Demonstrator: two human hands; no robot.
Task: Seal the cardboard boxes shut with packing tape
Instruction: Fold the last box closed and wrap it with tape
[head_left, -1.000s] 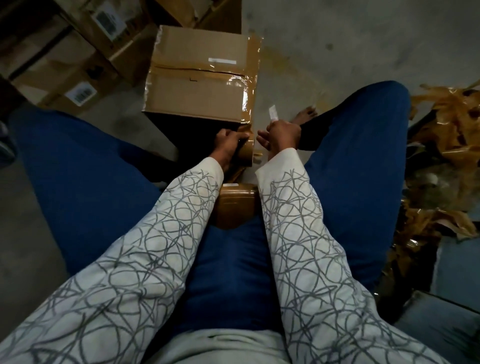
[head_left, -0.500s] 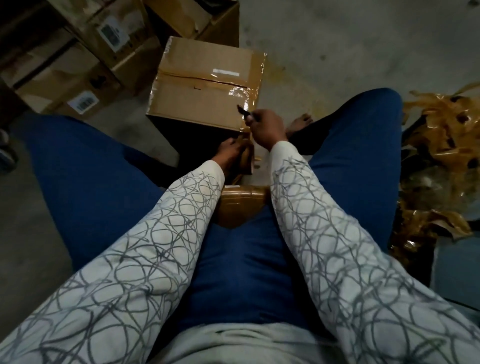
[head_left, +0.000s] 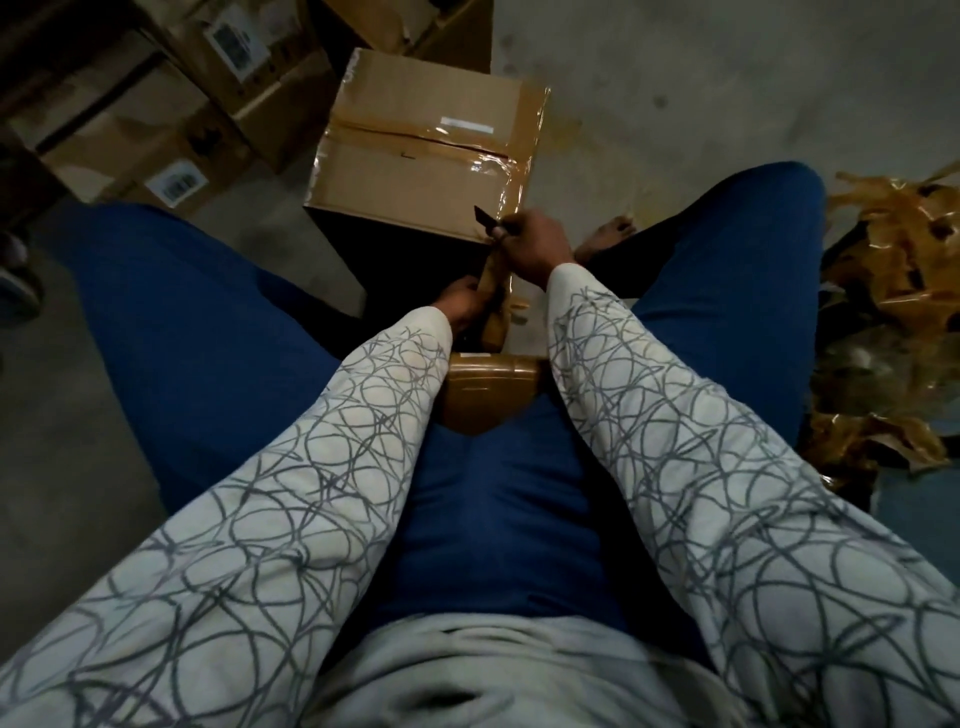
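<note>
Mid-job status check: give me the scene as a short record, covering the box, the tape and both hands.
box: on the floor ahead, flaps down, tape over the seam and right edge
left hand: grip on the strip of tape running down from the box's near right corner
right hand: grip on a dark cutter at that corner
roll: brown, in the lap
scraps: crumpled tape, floor at right

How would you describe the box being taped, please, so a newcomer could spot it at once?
Look on the concrete floor between the seated person's knees. The cardboard box stands just beyond the right hand. Unlike the barcode-labelled boxes on its left, glossy tape crosses its top.
</note>
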